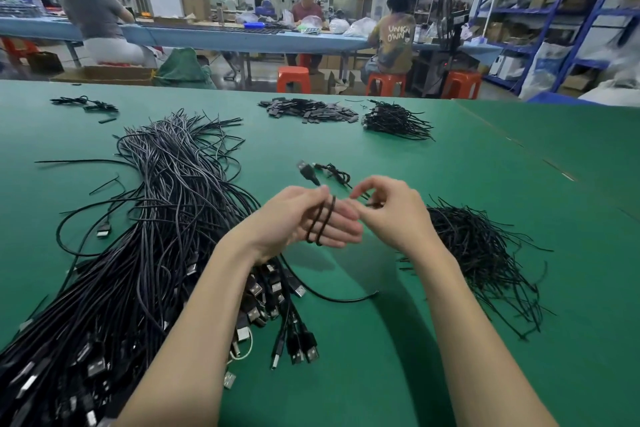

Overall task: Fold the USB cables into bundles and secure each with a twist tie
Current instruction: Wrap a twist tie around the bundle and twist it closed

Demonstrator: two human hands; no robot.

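My left hand (304, 218) holds a black USB cable (322, 222) looped twice around its straight fingers, the thumb pinning the cable near its plug (306, 172), which sticks up past the hand. My right hand (391, 211) pinches the cable's running part just right of the left fingertips. The cable's loose tail (332, 298) trails on the green table (381, 340) below the hands. A large heap of loose black USB cables (156, 236) lies at the left. A pile of black twist ties (485, 260) sits at the right.
One tied bundle (334, 172) lies just beyond my hands. Farther back are a pile of small black pieces (308, 109), a pile of short wired parts (394, 120) and a few scraps (86, 104). People sit at benches behind, with orange stools (293, 78).
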